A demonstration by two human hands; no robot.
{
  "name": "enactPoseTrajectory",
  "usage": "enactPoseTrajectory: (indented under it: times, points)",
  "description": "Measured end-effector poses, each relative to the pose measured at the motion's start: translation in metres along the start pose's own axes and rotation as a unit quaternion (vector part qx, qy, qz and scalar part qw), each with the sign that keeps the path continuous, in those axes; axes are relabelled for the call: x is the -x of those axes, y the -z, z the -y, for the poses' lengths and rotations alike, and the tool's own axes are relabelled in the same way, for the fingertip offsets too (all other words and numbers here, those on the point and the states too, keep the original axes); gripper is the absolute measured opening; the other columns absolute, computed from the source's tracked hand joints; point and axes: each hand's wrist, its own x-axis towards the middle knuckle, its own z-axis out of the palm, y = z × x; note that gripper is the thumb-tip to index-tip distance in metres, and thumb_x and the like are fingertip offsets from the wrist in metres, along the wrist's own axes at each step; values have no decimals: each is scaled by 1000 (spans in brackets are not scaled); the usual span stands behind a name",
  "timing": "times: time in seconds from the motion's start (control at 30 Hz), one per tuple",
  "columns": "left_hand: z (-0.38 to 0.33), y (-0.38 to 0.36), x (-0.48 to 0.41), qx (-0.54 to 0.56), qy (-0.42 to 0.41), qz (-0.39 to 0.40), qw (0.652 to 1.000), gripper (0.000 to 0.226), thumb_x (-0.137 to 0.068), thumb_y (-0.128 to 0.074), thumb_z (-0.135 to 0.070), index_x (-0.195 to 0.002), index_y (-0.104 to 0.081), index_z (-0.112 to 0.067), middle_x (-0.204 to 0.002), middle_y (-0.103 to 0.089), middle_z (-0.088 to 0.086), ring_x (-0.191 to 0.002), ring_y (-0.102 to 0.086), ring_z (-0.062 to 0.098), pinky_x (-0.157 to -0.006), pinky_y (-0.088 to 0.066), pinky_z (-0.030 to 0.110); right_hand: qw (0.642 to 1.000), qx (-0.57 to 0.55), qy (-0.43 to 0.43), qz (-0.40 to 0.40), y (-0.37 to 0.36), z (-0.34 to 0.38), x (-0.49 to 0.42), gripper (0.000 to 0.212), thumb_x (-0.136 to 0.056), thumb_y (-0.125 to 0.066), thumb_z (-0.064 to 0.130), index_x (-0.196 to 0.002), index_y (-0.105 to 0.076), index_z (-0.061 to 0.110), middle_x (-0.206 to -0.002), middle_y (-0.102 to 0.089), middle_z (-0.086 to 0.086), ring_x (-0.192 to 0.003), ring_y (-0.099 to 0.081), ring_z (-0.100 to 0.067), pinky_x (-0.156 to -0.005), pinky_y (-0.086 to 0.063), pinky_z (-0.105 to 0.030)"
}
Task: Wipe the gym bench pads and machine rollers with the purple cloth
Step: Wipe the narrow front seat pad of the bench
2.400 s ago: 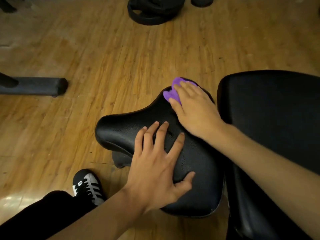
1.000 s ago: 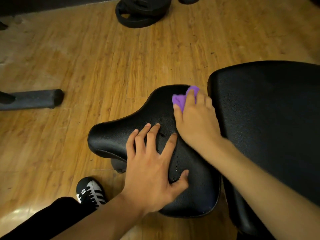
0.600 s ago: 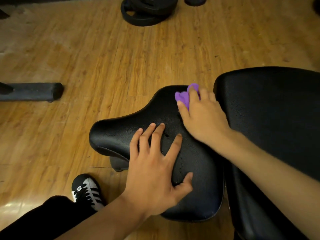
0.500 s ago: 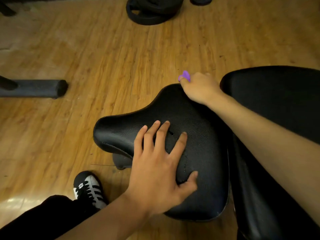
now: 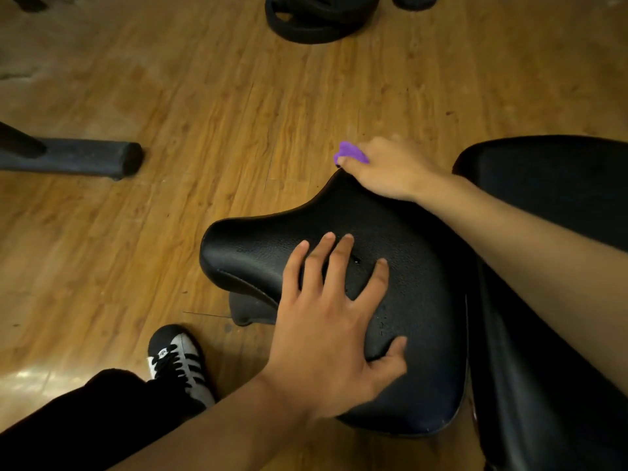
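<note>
From the head camera we see our left hand (image 5: 326, 331) pressed flat on the black seat pad (image 5: 418, 232), fingers straight and spread, holding nothing. Our right hand (image 5: 390, 168) is at the pad's far tip, fingers curled round the purple cloth (image 5: 351, 153), which pokes out past the edge. A larger back pad (image 5: 550, 185) lies just right. Weight plates (image 5: 319, 18) sit on the wooden floor (image 5: 204, 96).

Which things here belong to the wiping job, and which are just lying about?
Job:
purple cloth, gripped by the right hand
seat pad, left hand flat on it
larger black pad beside it

Lying about:
weight plates
black bar
Both are on the floor.
</note>
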Motion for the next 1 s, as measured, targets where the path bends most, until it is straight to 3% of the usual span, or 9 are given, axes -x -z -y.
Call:
enactPoseTrajectory:
  times: [0.07,0.17,0.23,0.3,0.37,0.57,0.67,0.8,1.0]
  points:
    - [2,-1,3,1,-5,1,1000,81,-79,-54,-69,-147,-57,-24,-152,-47,23,-146,-36,42,-124,-19,57,997,2,78,-3,-9,-16,40,42,-106,-42,48,-122,-63,14,-121,-60,-3,-121,-53,-28,-97,-38,-31]
    - [4,-2,5,4,-5,0,1000,82,-78,-55,-69,-146,-58,-24,-151,-47,23,-145,-38,42,-124,-19,57,991,49,105,-70,-19,-37,100,63,-108,-34,47,-158,-34,7,-164,-33,-9,-152,-26,-25,-122,-16,-27]
    - [5,-3,3,7,-1,0,1000,82,-78,-55,-69,-146,-58,-24,-151,-47,23,-145,-38,42,-123,-21,58,995,57,54,-60,-20,-33,82,64,-108,-34,46,-155,-37,3,-161,-37,-16,-149,-32,-31,-121,-23,-34]
    - [5,-4,1,6,-2,2,1000,81,-78,-55,-69,-146,-58,-24,-152,-47,23,-146,-37,42,-122,-22,59,997,12,-51,-52,-17,-21,36,56,-108,-35,47,-135,-59,3,-141,-59,-17,-125,-54,-35,-100,-41,-37]
    - [4,-4,2,2,-4,6,1000,81,-80,-54,-69,-146,-57,-24,-152,-47,23,-146,-37,43,-122,-22,59,991,-5,-115,-74,-15,-6,14,56,-108,-33,49,-121,-68,7,-125,-68,-15,-106,-60,-35,-81,-42,-37]
    - [5,-1,2,-6,-7,11,1000,79,-81,-52,-69,-145,-59,-23,-152,-47,24,-145,-39,43,-119,-25,62,990,66,-48,-115,-45,12,129,82,-99,-9,56,-158,-27,2,-163,-26,-27,-154,-21,-38,-126,-21,-50]
    - [5,-1,-2,-5,-3,1,1000,79,-81,-51,-69,-145,-59,-23,-152,-47,23,-145,-39,43,-120,-24,62,990,62,-58,-115,-35,3,98,77,-101,-17,55,-153,-37,2,-157,-38,-26,-148,-32,-38,-122,-27,-48]
    - [5,-4,-2,-14,-4,-1,1000,80,-82,-51,-68,-147,-57,-22,-151,-47,24,-146,-37,43,-120,-24,62,987,-59,-117,-89,-12,-5,30,53,-108,-34,48,-136,-59,10,-140,-61,-8,-124,-56,-33,-97,-43,-37]
    - [2,-3,2,-7,-5,0,1000,79,-83,-51,-68,-146,-58,-22,-151,-47,23,-146,-38,43,-121,-22,60,989,52,-60,-127,-47,6,133,74,-103,-17,49,-155,-32,-1,-161,-30,-26,-152,-25,-38,-125,-21,-48]
